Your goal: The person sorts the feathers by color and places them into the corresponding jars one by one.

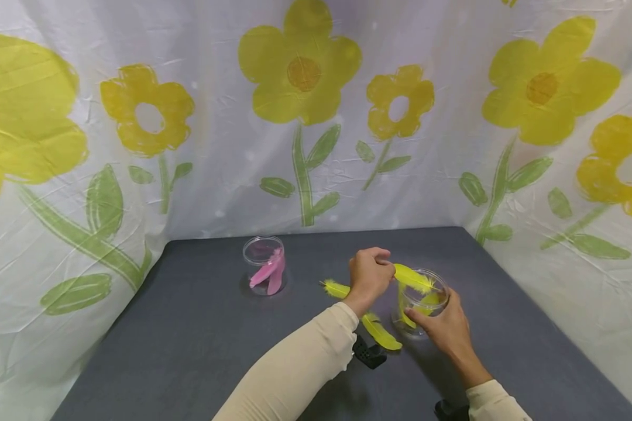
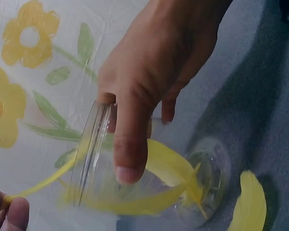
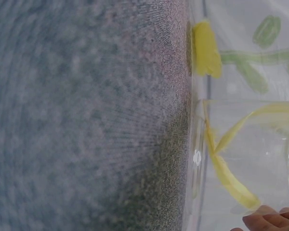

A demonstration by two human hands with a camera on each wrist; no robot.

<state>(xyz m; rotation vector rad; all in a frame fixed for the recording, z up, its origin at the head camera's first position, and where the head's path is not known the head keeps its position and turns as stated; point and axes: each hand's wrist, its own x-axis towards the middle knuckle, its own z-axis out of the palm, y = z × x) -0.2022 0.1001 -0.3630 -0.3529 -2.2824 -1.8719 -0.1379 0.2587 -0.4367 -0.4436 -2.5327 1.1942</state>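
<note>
In the head view my left hand [image 1: 371,275] pinches a yellow feather [image 1: 412,277] by one end, its other end over the mouth of a clear jar [image 1: 414,334]. My right hand [image 1: 447,327] grips that jar by its side, thumb toward me. Yellow feathers lie inside the jar; the left wrist view shows one curved feather [image 2: 168,163] through its wall. There the jar looks tilted in the frame, and the left fingertips [image 2: 18,214] hold the quill. Two loose yellow feathers, one farther off [image 1: 337,288] and one nearer [image 1: 381,334], rest on the table beside the left wrist.
A second clear jar [image 1: 256,257] with pink feathers [image 1: 274,272] stands at the back left of the dark table [image 1: 189,351]. A white curtain [image 1: 210,175] printed with yellow flowers hangs around the back and sides. Black wrist gear [image 1: 370,354] shows under the left forearm.
</note>
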